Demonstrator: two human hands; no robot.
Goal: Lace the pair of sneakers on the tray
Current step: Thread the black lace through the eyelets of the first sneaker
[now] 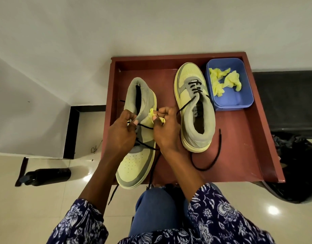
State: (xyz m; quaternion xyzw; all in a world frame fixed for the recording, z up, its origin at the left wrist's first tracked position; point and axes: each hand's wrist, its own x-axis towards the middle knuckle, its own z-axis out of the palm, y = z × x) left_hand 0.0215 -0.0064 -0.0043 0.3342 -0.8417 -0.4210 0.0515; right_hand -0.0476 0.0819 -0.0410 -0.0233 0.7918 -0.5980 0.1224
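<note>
Nearest, a suede-and-perforated yellow-grey sneaker (136,138) is held at the front of the red wooden tray (239,147), its collar gripped by the left hand (121,132), while crumpled yellow paper (156,117) and a thin black lace (146,127) are pinched by the right hand (166,131). Farther back, the second sneaker (195,110) is laid flat, partly laced, beside a rounded blue plastic tub (246,101).

sneaker (134,161) eyelets hidden behind hands, tongue label (197,112) unreadable

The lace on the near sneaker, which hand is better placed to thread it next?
Probably the right hand: it already pinches the black lace beside the near sneaker, while the left hand grips that shoe.
</note>
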